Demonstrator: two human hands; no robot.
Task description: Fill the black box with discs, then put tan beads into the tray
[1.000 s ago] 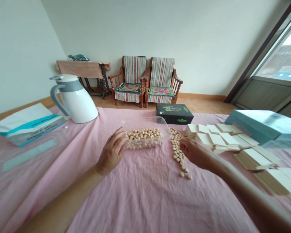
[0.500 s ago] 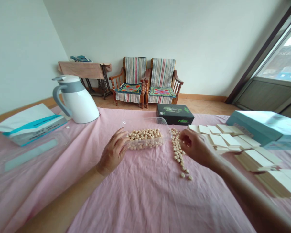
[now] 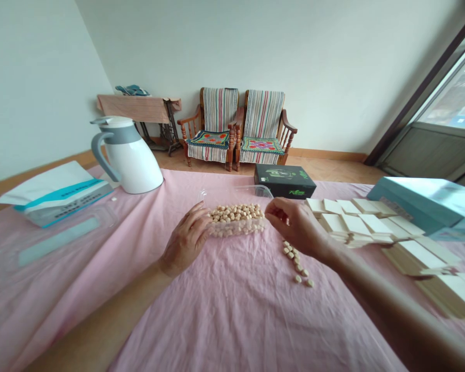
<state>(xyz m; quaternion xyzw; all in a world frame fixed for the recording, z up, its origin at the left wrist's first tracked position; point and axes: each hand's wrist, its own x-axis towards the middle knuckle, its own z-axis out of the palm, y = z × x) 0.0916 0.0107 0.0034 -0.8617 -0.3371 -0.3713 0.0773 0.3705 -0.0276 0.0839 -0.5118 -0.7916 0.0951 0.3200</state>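
A clear plastic container (image 3: 236,230) holds many small, round, pale wooden-looking pieces (image 3: 238,211). My left hand (image 3: 188,230) is closed on its left end, fingers over the rim and thumb on the near side. At the container's right end, my right hand (image 3: 290,219) has its fingers curled together by the rim. What they hold, if anything, is hidden. More of the same pieces (image 3: 296,261) lie loose on the pink cloth, partly covered by my right hand.
A black box (image 3: 284,181) stands behind the container. Stacks of white cards (image 3: 356,225) and a light blue box (image 3: 426,206) are at the right. A white jug (image 3: 134,160), a blue-and-white packet (image 3: 65,196) and a clear lid (image 3: 58,240) sit at the left.
My right hand has moved left from above the loose pieces to the container's right rim. The left hand stays on the container. The view has shifted slightly.
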